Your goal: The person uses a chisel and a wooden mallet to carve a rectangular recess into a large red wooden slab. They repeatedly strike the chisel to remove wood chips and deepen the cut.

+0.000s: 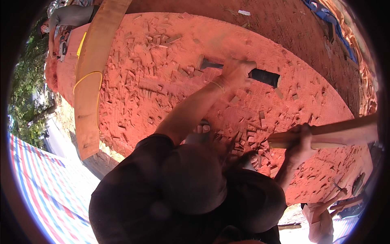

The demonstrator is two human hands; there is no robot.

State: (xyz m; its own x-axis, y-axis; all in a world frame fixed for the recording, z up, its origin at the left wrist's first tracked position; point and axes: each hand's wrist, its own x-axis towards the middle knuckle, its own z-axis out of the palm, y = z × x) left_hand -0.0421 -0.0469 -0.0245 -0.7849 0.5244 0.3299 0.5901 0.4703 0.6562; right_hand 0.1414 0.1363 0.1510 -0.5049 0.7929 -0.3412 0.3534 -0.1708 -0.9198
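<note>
A large reddish wooden slab [162, 49], strewn with chips, spreads beneath me. My left hand [237, 74] reaches forward over a long dark rectangular shape [265, 77] that shows on both sides of it. Whether this is a slot in the slab or a bar lying on it, I cannot tell. The fingers there look curled, and what they hold is hidden. Near the slab's right part, my right hand [301, 143] is wrapped round a thick squared wooden beam [345, 133], which runs out to the right edge.
Along the left leans a long plank [87, 118] with a yellow strap [87, 75] round it. My toes [203, 127] rest on the slab. One person [73, 16] bends over its far left end; another person [321, 219] works at the lower right beside a hammer [340, 188].
</note>
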